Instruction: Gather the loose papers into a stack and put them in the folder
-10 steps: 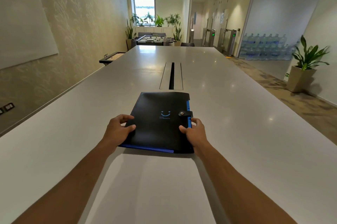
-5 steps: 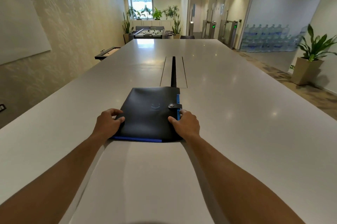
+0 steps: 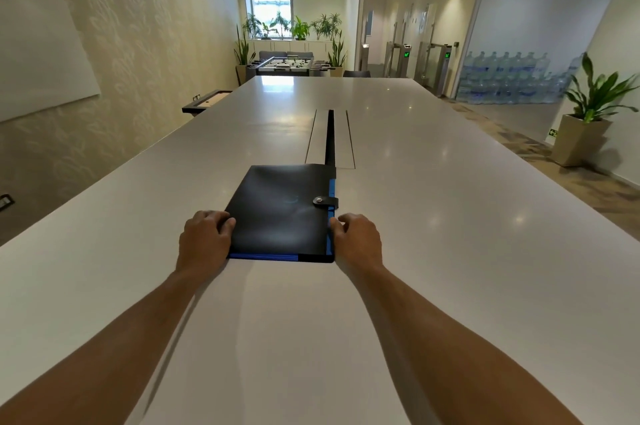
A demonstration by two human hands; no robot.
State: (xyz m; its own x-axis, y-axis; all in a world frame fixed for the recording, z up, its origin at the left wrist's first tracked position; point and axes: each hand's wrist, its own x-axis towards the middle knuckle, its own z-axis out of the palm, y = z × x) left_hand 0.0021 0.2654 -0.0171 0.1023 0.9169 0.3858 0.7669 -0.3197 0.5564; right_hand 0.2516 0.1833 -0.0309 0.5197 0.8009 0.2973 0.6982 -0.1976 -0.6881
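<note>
Both hands have slid the black folder [image 3: 282, 213] farther out along the long white table [image 3: 450, 217], its far edge now reaching the cable slot [image 3: 330, 137]. It lies flat and snapped closed, blue edging showing. Left hand [image 3: 205, 237] curls on its near left edge; right hand [image 3: 356, 237] curls against the near right edge, both gripping it.

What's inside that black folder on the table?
The black folder lies closed, its snap strap fastened. Only blue edging shows along its near and right edges; any papers inside are covered.
</note>
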